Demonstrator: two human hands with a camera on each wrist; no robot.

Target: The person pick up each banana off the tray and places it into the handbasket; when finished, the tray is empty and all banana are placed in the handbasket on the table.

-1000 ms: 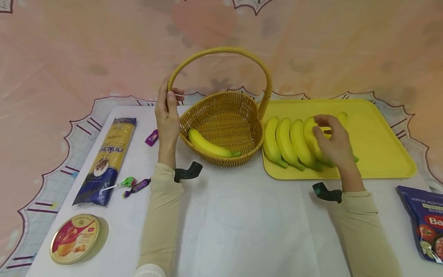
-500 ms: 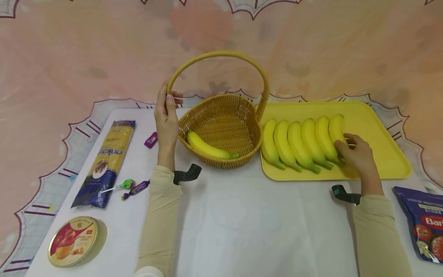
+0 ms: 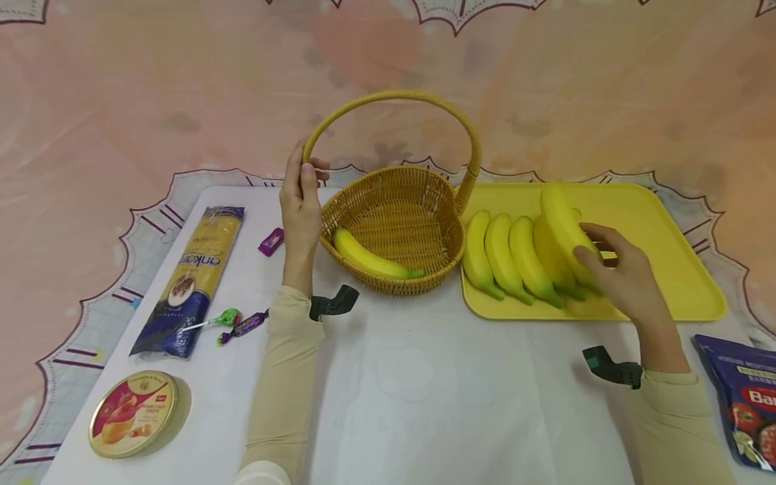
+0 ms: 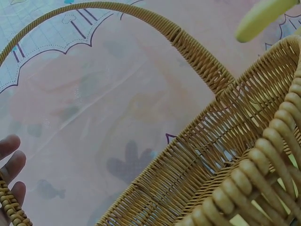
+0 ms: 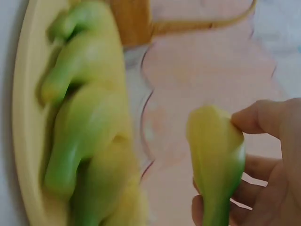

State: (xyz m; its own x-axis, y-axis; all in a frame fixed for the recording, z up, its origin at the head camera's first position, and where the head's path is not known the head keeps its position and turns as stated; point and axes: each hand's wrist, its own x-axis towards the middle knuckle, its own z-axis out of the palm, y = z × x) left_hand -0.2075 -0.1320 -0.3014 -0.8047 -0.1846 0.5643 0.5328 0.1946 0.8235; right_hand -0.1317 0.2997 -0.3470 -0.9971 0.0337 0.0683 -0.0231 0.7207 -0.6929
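Note:
My left hand [image 3: 301,209] holds the left side of the handle of a wicker basket [image 3: 397,288]; in the left wrist view its fingertips [image 4: 14,165] show round the woven handle. One banana [image 3: 376,259] lies along the basket's front inside wall. Over the yellow tray [image 3: 679,269], my right hand [image 3: 624,273] grips another banana [image 3: 564,215] between thumb and fingers, lifted above the row. In the right wrist view, this held banana [image 5: 214,150] has its green stem end pointing down. Several bananas [image 3: 500,256] lie side by side on the tray's left half, partly hidden by the held one.
A pasta packet [image 3: 194,276], a purple sweet [image 3: 271,242], a lollipop [image 3: 227,317], a wrapped candy [image 3: 244,327] and a round candy tin [image 3: 132,414] lie at the left. A blue pouch [image 3: 742,397] lies at the right edge. A patterned cloth [image 3: 242,101] hangs behind the table.
My right hand first moved right to the rightmost banana, took hold of it, and has now raised it leftward over the row. My left hand stays on the basket handle.

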